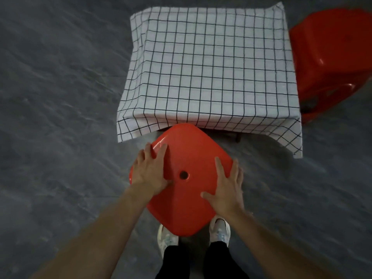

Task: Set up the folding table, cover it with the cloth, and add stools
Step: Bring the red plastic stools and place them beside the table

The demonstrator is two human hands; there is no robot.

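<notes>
1. Head view, looking straight down: I see the left hand (150,171) spread flat on the left part of the red stool (189,190), fingers splayed and reaching toward its far-left edge, the thumb lying near the small round hole (183,175) in the middle of the seat.
2. On the other side, the right hand (225,191) lies flat as well, palm down on the right edge of the seat, fingers extended and apart. Neither hand is curled around anything that I can make out; whether the outer fingers hook over the rim I cannot tell from this angle.
3. That stool sits turned like a diamond, one corner toward me and the opposite corner just under the hanging front edge of the cloth (211,63).
4. White with a thin dark grid, the cloth covers the whole table, draping down over the front, the left side and the front-right corner. A dark table leg (238,137) shows below the front hem.
5. A second red stool (330,57) stands just beside the table on its right side, somewhat blurred.
6. Below the near corner of the seat I see two pale shoes (220,231) and dark trouser legs, standing on a grey floor (60,97).
</notes>
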